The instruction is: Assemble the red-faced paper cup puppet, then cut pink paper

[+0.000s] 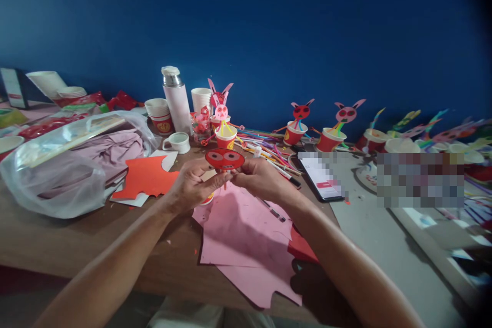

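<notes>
A red paper face (225,159) with round eyes and a mouth is held up over the table's middle. My left hand (195,183) pinches its left edge and underside, thumb in front. On the other edge, my right hand (260,177) is closed with its thumb near the left thumb. A short orange stem shows below the face between the thumbs. Partly hidden behind my left fingers is a red and yellow paper cup (208,199). Pink paper sheets (246,230) with cut edges lie under my hands, and a pen (273,211) rests on them.
Orange paper (146,178) and a plastic bag (69,184) lie at left. A thermos (177,102) and mug (177,142) stand behind. Paper-cup figures (295,128) line the back, near colourful pipe cleaners (269,143). A phone (321,177) lies at right.
</notes>
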A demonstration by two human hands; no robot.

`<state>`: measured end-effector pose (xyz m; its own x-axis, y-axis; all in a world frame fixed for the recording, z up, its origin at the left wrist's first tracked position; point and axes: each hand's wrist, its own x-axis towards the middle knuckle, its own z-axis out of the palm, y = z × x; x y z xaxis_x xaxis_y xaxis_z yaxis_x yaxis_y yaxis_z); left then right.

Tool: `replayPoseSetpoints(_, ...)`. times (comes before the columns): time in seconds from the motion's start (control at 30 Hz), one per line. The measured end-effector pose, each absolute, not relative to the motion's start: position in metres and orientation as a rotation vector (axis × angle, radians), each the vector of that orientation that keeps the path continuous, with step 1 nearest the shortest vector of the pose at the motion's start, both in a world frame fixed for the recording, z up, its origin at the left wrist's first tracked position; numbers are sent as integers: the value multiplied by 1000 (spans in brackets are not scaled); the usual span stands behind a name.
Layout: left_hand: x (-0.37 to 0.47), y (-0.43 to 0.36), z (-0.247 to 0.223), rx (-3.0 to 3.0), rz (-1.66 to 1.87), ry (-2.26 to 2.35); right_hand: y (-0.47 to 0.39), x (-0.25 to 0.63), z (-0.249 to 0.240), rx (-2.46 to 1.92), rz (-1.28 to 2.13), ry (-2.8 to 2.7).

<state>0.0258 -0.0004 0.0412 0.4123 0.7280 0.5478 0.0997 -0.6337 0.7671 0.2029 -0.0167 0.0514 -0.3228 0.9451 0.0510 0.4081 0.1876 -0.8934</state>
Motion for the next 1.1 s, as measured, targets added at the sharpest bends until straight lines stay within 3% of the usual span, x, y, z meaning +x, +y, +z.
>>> replayPoseSetpoints(0.3, 31, 0, 46, 1517, 1135, 723, -9, 211, 50, -997, 1385, -1696)
replayPoseSetpoints(0.67, 35, 1, 51, 1332, 1074, 843, -12, 210, 51, -981, 1292, -1722)
replayPoseSetpoints(0.9, 28, 7, 44, 1183, 998, 709, -16, 206, 57, -964, 1057, -1767)
replayPoseSetpoints(1.1, 29, 3, 53, 1169, 1005, 627, -15, 206, 54, -992, 1050, -1716)
